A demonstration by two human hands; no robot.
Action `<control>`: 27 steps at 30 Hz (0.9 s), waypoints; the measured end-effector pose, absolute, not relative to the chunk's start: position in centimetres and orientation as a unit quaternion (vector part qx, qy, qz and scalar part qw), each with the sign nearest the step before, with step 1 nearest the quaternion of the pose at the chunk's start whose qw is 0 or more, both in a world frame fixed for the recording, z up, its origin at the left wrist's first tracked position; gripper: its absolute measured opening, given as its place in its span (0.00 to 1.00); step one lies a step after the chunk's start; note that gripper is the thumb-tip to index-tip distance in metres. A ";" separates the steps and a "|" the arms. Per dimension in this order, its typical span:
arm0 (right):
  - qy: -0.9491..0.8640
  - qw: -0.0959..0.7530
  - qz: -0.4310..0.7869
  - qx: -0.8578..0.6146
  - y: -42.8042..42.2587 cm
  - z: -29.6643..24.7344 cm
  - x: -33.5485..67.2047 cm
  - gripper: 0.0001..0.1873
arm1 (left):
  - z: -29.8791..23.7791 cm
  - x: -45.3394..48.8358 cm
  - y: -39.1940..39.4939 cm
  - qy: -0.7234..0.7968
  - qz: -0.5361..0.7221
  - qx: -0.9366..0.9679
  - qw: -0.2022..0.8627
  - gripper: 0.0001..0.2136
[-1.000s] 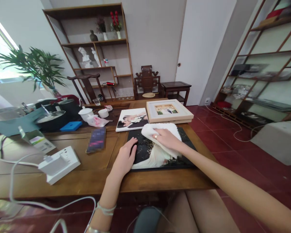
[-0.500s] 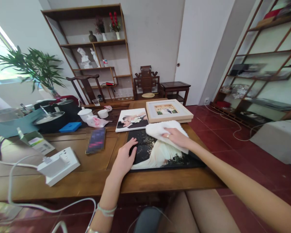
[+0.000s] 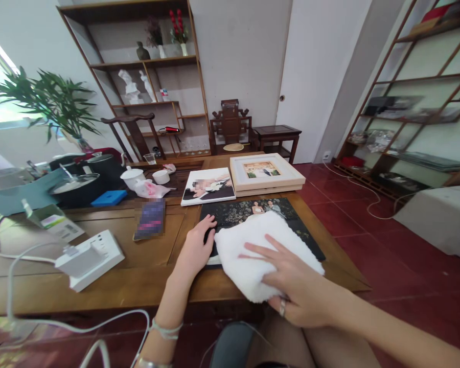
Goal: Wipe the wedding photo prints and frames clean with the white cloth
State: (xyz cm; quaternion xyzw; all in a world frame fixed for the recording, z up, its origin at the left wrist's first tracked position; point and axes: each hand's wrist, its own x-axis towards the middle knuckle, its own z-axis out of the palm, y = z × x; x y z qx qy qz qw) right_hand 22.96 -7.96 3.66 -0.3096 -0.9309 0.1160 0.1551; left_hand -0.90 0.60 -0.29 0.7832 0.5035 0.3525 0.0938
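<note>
A dark wedding photo panel (image 3: 230,209) lies flat at the near edge of the wooden table. Across its lower right part spreads a white fluffy cloth (image 3: 249,240), hiding much of the picture and hanging slightly past the table's front edge. My right hand (image 3: 291,276) is on the cloth, fingers over its top and thumb low at the near edge, gripping it. On the panel's left edge rests my left hand (image 3: 199,240), open, its fingers stretched forward and holding the panel steady against the table.
Behind the panel are a white photo canvas (image 3: 209,186) and a pale framed photo (image 3: 268,171). To the left lie a phone (image 3: 150,220), a white power strip (image 3: 95,263) with its cable, a blue box (image 3: 109,198), a white teapot (image 3: 133,178) and dark pots (image 3: 103,168).
My right hand has drawn the cloth toward me, from the panel's upper right to its near edge. The couple in the picture now shows. My left hand stays in place.
</note>
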 end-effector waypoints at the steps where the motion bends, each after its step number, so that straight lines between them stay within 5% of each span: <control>1: -0.927 0.156 0.124 -0.318 -7.7 3.7 23.2 0.14 | -0.3 -0.9 0.6 0.503 0.353 0.783 0.096 0.14; 7: -0.836 0.193 0.085 -0.506 -0.4 2.9 27.7 0.18 | -0.3 -1.0 0.6 0.494 0.365 0.782 0.099 0.14; 12: -0.826 0.217 0.055 -0.517 3.1 2.9 29.0 0.19 | -0.4 -1.0 0.6 0.497 0.368 0.779 0.100 0.13; 23: -0.912 0.158 0.141 -0.351 -6.4 3.9 24.2 0.12 | -0.3 -1.0 0.6 0.496 0.358 0.785 0.097 0.14; 27: -0.881 0.157 0.197 -0.400 -7.3 3.7 28.2 0.13 | -0.4 -1.0 0.6 0.494 0.359 0.786 0.097 0.14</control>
